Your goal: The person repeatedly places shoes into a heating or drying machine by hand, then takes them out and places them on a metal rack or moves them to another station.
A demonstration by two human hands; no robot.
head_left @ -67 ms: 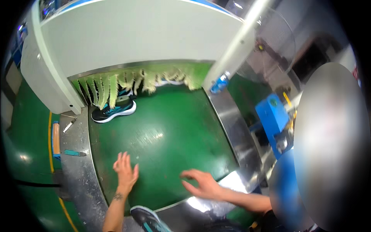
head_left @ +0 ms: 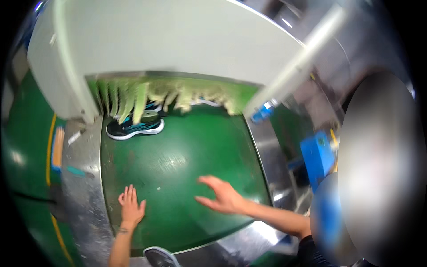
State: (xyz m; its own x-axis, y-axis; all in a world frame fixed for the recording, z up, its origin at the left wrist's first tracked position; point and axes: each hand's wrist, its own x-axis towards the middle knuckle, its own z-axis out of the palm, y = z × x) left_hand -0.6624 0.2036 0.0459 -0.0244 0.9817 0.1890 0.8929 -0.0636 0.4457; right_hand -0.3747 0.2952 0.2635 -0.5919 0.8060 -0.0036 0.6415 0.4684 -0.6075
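My left hand (head_left: 130,207) is over the near left part of a green conveyor belt (head_left: 178,153), fingers stretched out and holding nothing. To its right, my right hand (head_left: 223,196) is above the belt with thumb and fingers apart, also holding nothing. A black and teal sneaker (head_left: 133,129) with a white sole sits at the far left of the belt, partly under a frayed green strip curtain (head_left: 140,104). Behind the strips, parts of other shoes show. At the near edge, close to my left forearm, another shoe (head_left: 161,257) is cut off by the picture's edge.
A large white machine housing (head_left: 169,40) rises over the curtain. Metal ledges flank the belt; the left ledge (head_left: 82,153) carries a teal-handled tool (head_left: 79,171) and a small white item (head_left: 74,137). A blue bottle-like object (head_left: 264,111) stands on the right ledge, with a blue box-shaped unit (head_left: 316,155) beyond.
The whole view has shifted a little. My left hand has moved left over the belt, and my right hand has gone farther forward and slightly left. Both stay open.
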